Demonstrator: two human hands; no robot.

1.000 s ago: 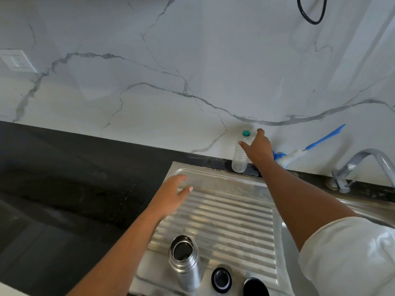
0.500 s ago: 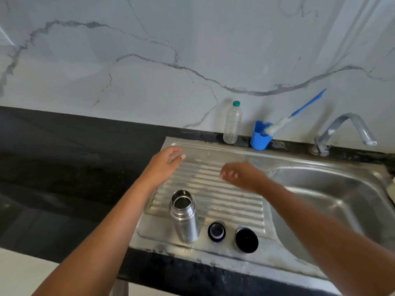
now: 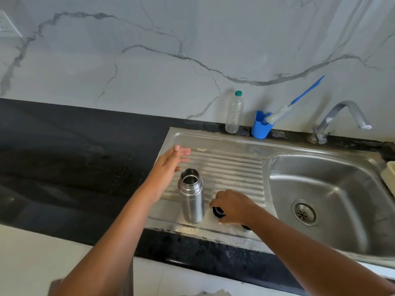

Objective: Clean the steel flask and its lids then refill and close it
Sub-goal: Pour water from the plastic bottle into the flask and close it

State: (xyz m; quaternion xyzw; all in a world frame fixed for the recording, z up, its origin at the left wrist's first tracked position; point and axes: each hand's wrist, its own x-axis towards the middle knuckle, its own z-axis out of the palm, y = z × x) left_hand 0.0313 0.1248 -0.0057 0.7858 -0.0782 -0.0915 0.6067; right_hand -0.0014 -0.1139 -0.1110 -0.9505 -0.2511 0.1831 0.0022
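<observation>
The steel flask [image 3: 191,197] stands upright and uncapped on the ribbed steel drainboard [image 3: 230,165]. Just right of it my right hand [image 3: 233,207] is down over the small black inner lid [image 3: 217,211], fingers curled around it; most of the lid is hidden under the hand. Only a dark sliver of the second black lid [image 3: 245,227] shows, under my right wrist. My left hand [image 3: 171,162] hovers above the drainboard behind and left of the flask, fingers straight and holding nothing.
Against the marble wall stand a clear plastic bottle [image 3: 234,113] with a green cap and a blue cup [image 3: 260,126] holding a blue-handled bottle brush [image 3: 295,102]. The sink basin [image 3: 329,201] and tap [image 3: 339,119] are to the right. Black counter [image 3: 74,150] stretches left.
My right hand came back from the bottle at the wall and dropped onto the small black lid beside the flask. The left hand stayed hovering near the flask. The view tilted down.
</observation>
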